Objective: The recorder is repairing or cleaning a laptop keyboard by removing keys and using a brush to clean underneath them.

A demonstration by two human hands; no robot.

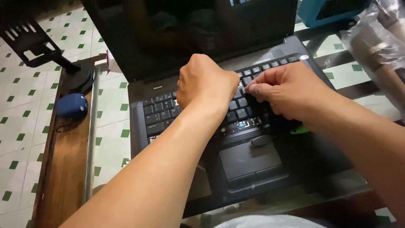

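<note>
The left hand (206,82) is curled into a loose fist over the middle of the keyboard (162,112), knuckles up, its fingers tucked under so that the picture does not show whether they pinch anything. The right hand (284,90) lies just beside it, fingers bent and pressed together, the fingertips (249,87) down on the keys at the point where the two hands almost meet; whether they hold a key or only touch it cannot be told. A small green object (300,129) peeks out from under the heel of the right hand.

The keyboard belongs to a dark laptop (253,164), open, its screen (190,29) dark, with the touchpad (249,159) bare below the hands. The laptop sits on a glass table (337,74), through which a green-and-white tiled floor (25,97) shows. Along the table's left edge runs a wooden board (63,169) carrying a blue rounded case (71,105) and a black stand (38,46). At the far right corner lie a blue box (333,10) and a clear plastic bag (379,50).
</note>
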